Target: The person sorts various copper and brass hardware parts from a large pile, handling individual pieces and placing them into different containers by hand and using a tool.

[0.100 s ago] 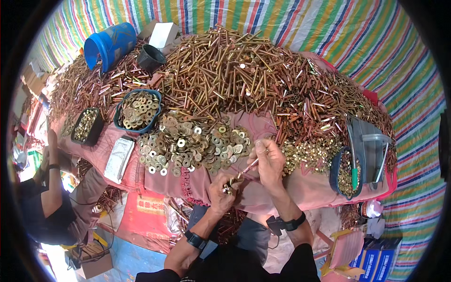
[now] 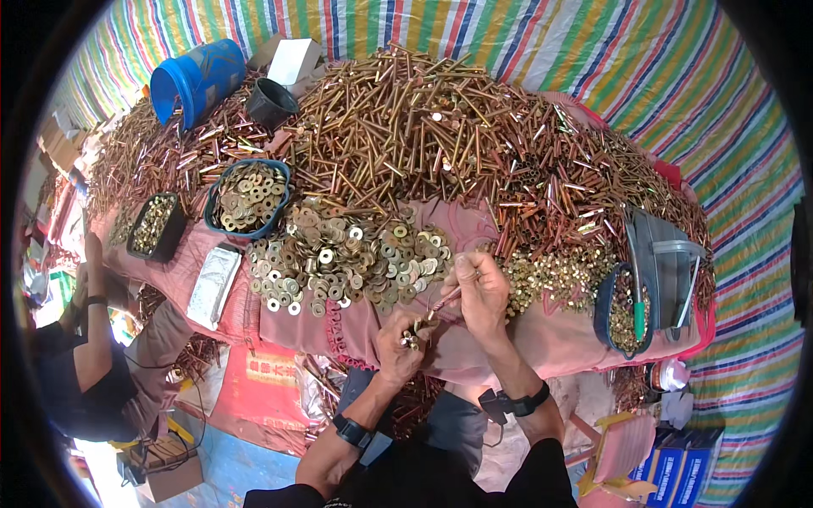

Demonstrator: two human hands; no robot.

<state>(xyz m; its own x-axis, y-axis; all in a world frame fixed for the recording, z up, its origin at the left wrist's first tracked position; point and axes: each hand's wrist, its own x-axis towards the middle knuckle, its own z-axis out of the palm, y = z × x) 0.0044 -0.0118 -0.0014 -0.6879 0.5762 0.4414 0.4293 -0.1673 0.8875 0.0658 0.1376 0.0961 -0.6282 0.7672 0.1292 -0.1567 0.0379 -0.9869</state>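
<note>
My left hand (image 2: 396,349) is closed around several metal bolts (image 2: 411,340) whose brassy nut ends poke out between the fingers. Up and to the right, my right hand (image 2: 481,295) pinches a slim copper-coloured bolt (image 2: 447,300) between thumb and fingers. That bolt slants down toward the left hand, and its lower end is close to or touching the fingertips there; which, I cannot tell. Both hands hover over the near edge of the pink cloth (image 2: 461,360). Loose washers (image 2: 347,254) spread to the left of the right hand, with small brassy nuts (image 2: 555,279) to its right.
Behind lies a big heap of copper-coloured rods (image 2: 406,127), with short tubes (image 2: 550,203) at right. Around stand a washer basket (image 2: 285,207), a dark nut tub (image 2: 174,237), a nut basket (image 2: 604,317), a blue bucket (image 2: 207,80) and a silver packet (image 2: 213,288). Another person's arm (image 2: 95,330) is far left.
My right hand has shifted very slightly to the left with the bolt. The left hand keeps its place and its grip.
</note>
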